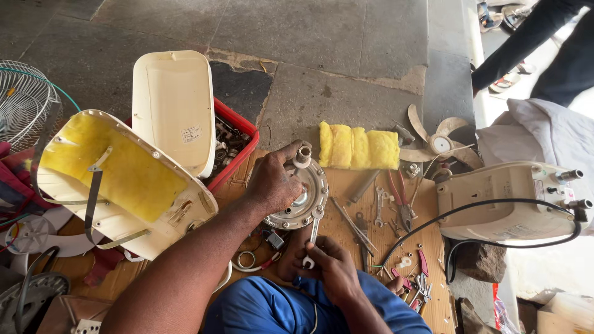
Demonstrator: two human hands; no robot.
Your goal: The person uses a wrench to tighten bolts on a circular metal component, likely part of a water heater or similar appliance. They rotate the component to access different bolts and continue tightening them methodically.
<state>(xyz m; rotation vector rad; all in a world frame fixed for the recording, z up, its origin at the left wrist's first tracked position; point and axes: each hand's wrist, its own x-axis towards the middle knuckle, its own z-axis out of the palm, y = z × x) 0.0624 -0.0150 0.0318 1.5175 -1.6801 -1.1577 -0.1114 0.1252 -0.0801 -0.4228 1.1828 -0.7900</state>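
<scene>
Broadly, a cream plastic housing (117, 185) lined with yellow foam fills the left of the view, tilted on its side, with a second cream cover (174, 108) leaning behind it over a red crate (238, 133) of small metal parts. At the right a beige appliance casing (504, 201) lies on its side, a black cable (495, 204) looping over it. A wire fan guard (21, 102) shows at the far left edge, and a folded yellow foam pad (359, 148) lies on the stone floor just above a wooden board (365, 204). Beside the pad sits a small beige fan blade (440, 143). In the middle, at the board's left end, stands the round metal motor body (306, 198), its short shaft pointing up. The person's left hand (272, 182) lies over the motor's left side, fingers curled closed around its rim and top. The right hand (331, 263), just below, has its fingers closed on the lower end of a spanner (314, 232), whose upper end touches the motor's lower edge. Red-handled pliers (402, 201), another wrench (378, 207) and loose screws are scattered on the board to the right. Another person's dark sleeve (532, 40) crosses the top right corner.
</scene>
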